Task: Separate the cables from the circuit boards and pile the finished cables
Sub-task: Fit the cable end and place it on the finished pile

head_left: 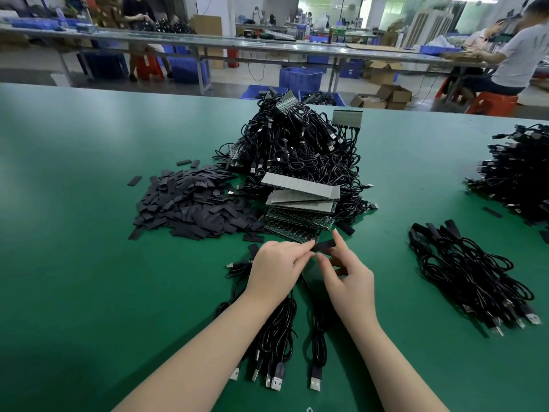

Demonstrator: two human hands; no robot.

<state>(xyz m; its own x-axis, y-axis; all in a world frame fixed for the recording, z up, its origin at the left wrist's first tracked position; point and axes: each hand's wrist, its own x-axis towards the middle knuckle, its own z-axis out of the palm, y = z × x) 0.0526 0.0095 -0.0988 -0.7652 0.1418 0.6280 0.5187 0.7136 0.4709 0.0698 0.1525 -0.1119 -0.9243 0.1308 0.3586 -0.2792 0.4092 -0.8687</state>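
Observation:
My left hand (pixel 274 270) and my right hand (pixel 347 278) meet over the green table, pinching a short black sleeve piece (pixel 323 245) between their fingertips. Under my wrists lie several black USB cables (pixel 276 346), plugs toward me; one cable (pixel 318 352) runs up to my hands. Just beyond my fingers sits a stack of circuit board strips (pixel 300 206). Behind it rises a big tangle of cables still on boards (pixel 300 144). A pile of finished cables (pixel 466 275) lies to the right.
A heap of black flat sleeve pieces (pixel 193 203) spreads left of the boards. Another cable pile (pixel 520 173) sits at the far right edge. Beyond the green table (pixel 74 233) are workbenches, blue crates, cartons and seated people.

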